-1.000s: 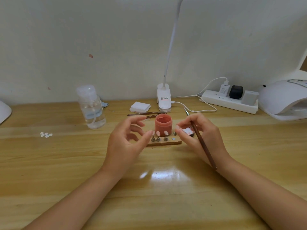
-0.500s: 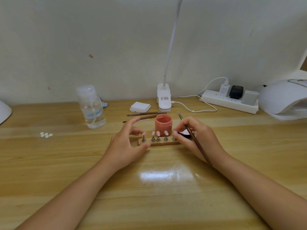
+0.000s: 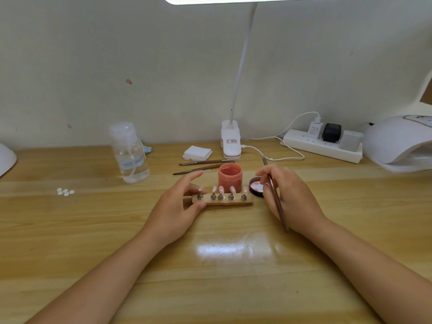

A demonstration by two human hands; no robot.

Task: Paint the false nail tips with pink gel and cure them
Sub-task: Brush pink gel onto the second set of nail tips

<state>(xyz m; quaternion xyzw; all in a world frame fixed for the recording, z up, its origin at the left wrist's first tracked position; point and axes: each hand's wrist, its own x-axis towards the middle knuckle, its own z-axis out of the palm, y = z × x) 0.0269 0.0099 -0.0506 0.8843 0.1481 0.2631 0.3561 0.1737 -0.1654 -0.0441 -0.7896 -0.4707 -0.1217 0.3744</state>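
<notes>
At the centre of the frame a small wooden holder strip is seen lying on the worktop, with five false nail tips standing on metal pegs along it. Its left end is pinched by the left hand, thumb in front and fingers behind. A slim brush is held in the closed grip of the right hand, its bristle end pointing to the upper part of the frame. Just behind the strip an open jar of pink gel stands, and to its right the lid lies face up.

The tips are judged to be light, thin and easily knocked off their pegs, so the strip is best taken by its wooden ends, never by the tips, whose wet gel would smear. The curing lamp waits at the right edge of the frame.
</notes>
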